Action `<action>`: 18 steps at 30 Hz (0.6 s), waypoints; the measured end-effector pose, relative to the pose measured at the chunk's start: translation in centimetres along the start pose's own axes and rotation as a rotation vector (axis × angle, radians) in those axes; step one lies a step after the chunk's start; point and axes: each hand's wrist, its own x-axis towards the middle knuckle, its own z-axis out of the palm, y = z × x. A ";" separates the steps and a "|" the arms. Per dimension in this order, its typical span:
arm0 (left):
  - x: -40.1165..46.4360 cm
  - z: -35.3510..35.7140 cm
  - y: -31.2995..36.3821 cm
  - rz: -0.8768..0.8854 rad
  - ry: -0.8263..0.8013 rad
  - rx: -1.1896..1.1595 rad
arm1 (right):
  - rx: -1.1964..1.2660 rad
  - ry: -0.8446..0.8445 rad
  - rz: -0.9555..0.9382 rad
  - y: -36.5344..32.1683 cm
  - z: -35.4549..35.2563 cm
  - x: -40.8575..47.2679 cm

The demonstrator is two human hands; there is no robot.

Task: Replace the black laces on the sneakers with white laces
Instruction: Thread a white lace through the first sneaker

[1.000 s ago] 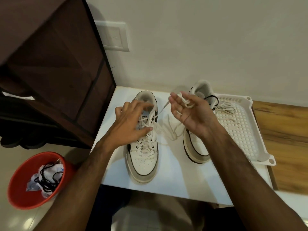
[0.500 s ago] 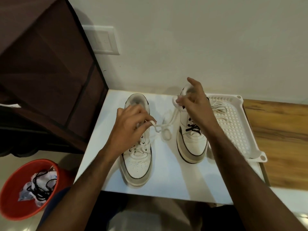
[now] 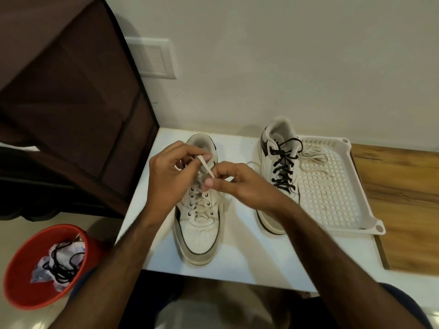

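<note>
Two sneakers, one pair, low-cut, white with grey toe trim and black accents, standing on a white table [image 3: 237, 264].

Item 1, left sneaker [image 3: 199, 224]: threaded with a white lace [image 3: 206, 166], flat, soft and limp, light, likely a little slick between fingertips. Best taken near its free ends, above the top eyelets, where slack is available. Left hand [image 3: 171, 176] pinches one strand between thumb and forefinger over the tongue; right hand [image 3: 235, 184] pinches the other strand, fingers curled. Whether a knot is forming between them is hard to tell, as the fingers cover the crossing.

Item 2, right sneaker [image 3: 278, 176]: carries its black lace [image 3: 283, 167], criss-crossed through all eyelets, a loop loose at the collar. Judged the remaining half of the job. Shoe itself is stiff enough to steady by the heel.

Item 3, spare white lace [image 3: 313, 160]: lies coiled in a white perforated tray [image 3: 351, 210], just beside the right sneaker.

Item 4, discarded black lace [image 3: 63, 267]: tangled on crumpled paper in a red bucket [image 3: 26, 276] on the floor, well apart to the left.
</note>
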 end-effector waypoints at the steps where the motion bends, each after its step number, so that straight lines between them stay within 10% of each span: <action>1: 0.2 -0.5 -0.6 -0.016 0.016 0.009 | 0.058 -0.023 0.000 -0.2 -0.7 -0.3; 10: 0.2 -3.2 -3.7 -0.242 -0.174 -0.021 | 1.153 0.500 -0.098 1.0 -6.6 -0.6; 18: -0.5 -1.8 -2.4 -0.045 -0.345 0.041 | 0.326 0.557 0.084 1.0 -2.2 0.5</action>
